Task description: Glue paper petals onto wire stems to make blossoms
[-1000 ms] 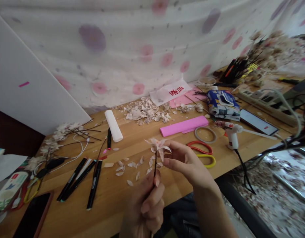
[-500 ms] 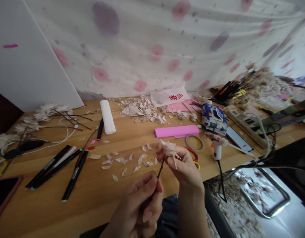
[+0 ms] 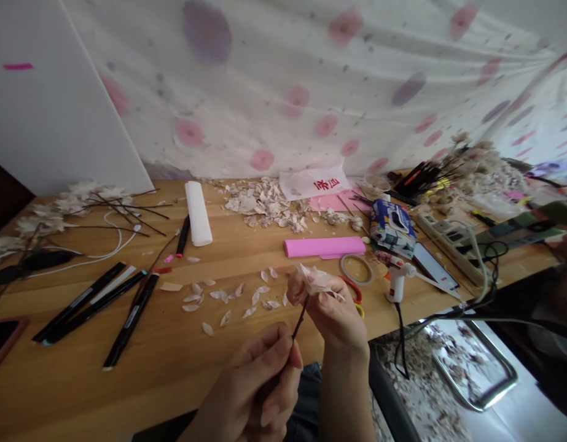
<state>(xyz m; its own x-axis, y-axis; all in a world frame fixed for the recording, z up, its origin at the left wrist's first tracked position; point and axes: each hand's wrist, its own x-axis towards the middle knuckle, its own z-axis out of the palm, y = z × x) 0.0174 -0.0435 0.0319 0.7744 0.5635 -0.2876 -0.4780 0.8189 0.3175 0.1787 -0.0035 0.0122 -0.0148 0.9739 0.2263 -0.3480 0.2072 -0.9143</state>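
Between my hands is a pale paper flower point(image 3: 316, 277) on a thin dark stem point(image 3: 300, 317), tilted up and to the right. My left hand point(image 3: 260, 374) is closed round the lower stem, fingers wrapped over it. The fingers of my right hand point(image 3: 336, 313) pinch the flower's petals near its base, partly covering them. Beyond my left hand, several loose pale petals point(image 3: 225, 318) lie scattered on the wooden table point(image 3: 140, 393). A heap of similar petals point(image 3: 265, 202) rests farther back.
A pink paper roll point(image 3: 324, 247), a tape roll point(image 3: 355, 269), scissors point(image 3: 357, 293) and a white glue gun point(image 3: 396, 279) lie beyond my right hand. Black markers point(image 3: 132, 322) and finished flowers point(image 3: 87, 202) are at left. A power strip point(image 3: 449, 245) stands at right, with trailing cables.
The view has shifted slightly, so the table things appear a little farther left. My right fingers have moved slightly round the petals; my left hand keeps its hold on the stem.
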